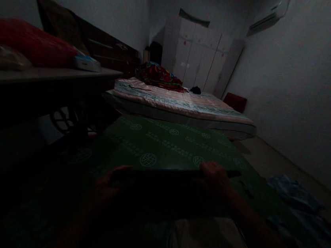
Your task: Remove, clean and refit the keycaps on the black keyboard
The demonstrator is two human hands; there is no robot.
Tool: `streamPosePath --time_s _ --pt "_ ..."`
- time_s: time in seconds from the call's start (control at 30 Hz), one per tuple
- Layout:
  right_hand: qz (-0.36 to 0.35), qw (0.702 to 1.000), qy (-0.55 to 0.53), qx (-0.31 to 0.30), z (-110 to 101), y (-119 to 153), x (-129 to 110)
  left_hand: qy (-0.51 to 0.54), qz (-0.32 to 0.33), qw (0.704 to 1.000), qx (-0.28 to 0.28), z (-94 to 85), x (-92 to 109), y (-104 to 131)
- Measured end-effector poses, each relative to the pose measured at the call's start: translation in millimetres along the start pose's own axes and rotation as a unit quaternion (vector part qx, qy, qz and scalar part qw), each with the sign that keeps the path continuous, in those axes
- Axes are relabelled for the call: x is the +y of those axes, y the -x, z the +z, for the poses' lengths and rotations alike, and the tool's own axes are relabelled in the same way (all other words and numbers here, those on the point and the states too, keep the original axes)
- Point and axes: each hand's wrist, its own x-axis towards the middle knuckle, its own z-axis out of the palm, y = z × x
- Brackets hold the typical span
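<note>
Between my two hands a dark cloth, perhaps a garment (161,187), is stretched out, its top edge nearly straight. My left hand (114,180) is closed on its left end. My right hand (215,175) grips the top edge toward the right, and a short end sticks out past the fingers. The cloth hangs above a green board (168,148) printed with pale globe marks and lettering. Below my right forearm lies a light beige folded cloth (214,243). In the deep shadow, the lower part of the dark cloth cannot be made out.
On the left stands a table (105,73) bearing a red bag (34,43) and a small box (87,63); a spoked wheel (62,120) is beneath it. A bed (191,107) with a patterned red blanket (162,76) is ahead. Bluish clothes (293,192) lie at right.
</note>
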Motion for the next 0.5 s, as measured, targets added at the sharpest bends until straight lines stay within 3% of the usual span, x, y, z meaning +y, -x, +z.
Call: streamPosePath --time_s 0.2,0.33,0.5 --pt "-0.039 0.991 0.009 0.126 18.2 30.3 -15.5 -0.035 -0.003 0.999 -0.026 -5.0 -8.1 -5.5" --pt "-0.028 0.991 0.003 0.134 24.8 42.8 -24.2 -0.053 -0.022 0.998 -0.042 -7.3 -17.1 -10.1" --pt "-0.005 0.985 -0.087 0.150 37.0 50.3 -28.1 -0.044 -0.024 0.997 -0.056 -7.4 -17.1 -14.1"
